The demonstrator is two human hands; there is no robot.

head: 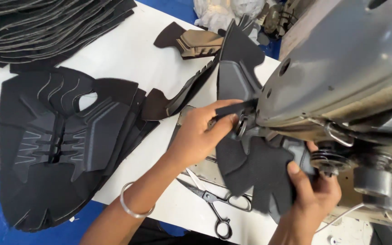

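The left hand [200, 131] pinches a black strip [234, 109] at the sewing machine [341, 68]; the right hand [314, 190] grips the shoe upper [255, 168] beneath it. Best to keep the strip flat and fingers away from the needle.

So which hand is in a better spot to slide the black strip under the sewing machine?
Probably the left hand. Its fingertips already pinch the black strip right beside the sewing machine. The right hand is lower down, gripping the black shoe upper piece.
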